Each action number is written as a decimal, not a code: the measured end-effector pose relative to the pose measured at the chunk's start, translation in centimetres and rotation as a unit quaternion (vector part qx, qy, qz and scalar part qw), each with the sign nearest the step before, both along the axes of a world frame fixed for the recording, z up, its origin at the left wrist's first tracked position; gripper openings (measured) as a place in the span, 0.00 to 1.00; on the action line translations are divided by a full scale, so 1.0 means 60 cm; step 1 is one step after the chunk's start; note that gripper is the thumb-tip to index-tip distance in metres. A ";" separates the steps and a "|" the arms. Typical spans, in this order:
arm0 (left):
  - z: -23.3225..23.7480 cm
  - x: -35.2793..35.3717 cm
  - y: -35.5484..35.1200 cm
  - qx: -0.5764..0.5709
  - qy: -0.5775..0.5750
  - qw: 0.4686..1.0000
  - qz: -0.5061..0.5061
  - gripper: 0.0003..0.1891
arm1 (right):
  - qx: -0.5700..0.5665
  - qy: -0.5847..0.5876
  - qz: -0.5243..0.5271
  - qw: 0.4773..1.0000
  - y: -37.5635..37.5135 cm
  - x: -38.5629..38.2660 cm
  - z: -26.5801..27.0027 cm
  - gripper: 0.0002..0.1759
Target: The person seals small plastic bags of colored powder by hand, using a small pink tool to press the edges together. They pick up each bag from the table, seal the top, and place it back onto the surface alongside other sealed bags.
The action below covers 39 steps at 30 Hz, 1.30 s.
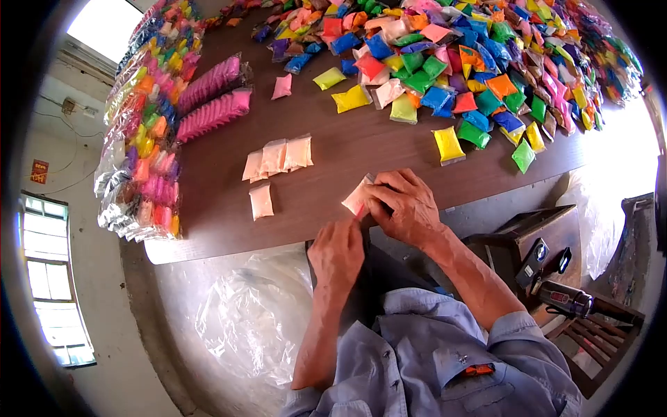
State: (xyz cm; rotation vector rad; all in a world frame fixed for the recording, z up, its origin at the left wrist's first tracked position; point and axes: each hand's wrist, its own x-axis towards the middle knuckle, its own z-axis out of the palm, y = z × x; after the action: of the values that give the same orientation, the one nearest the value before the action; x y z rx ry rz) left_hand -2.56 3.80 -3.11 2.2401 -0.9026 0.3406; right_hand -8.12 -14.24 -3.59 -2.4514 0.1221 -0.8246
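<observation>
Near the table's front edge, my right hand (401,203) is closed on a small pale peach packet (356,197), gripping its right side. My left hand (336,251) is just below, its fingers closed by the packet's lower end; what they hold, if anything, is too small to name. To the left on the brown table (229,163), one peach packet (261,201) lies alone. Above it, several peach packets (286,156) overlap in a short row.
A large heap of coloured packets (479,62) covers the back right. Bagged packets (149,139) line the left edge, beside two pink rows (214,115). Clear plastic (253,313) lies below the table. A flask (566,299) and wooden stand (556,236) are at right.
</observation>
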 end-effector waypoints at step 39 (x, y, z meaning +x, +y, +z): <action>0.033 0.014 -0.036 0.087 -0.002 0.996 0.021 0.02 | 0.010 0.031 0.021 0.999 -0.002 -0.009 0.008 0.21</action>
State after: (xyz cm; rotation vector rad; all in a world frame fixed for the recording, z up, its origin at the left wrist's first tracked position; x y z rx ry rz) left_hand -1.75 1.63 -1.12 2.4206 -0.9204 0.2964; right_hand -8.63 -14.36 -3.12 -2.4527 0.1010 -0.7266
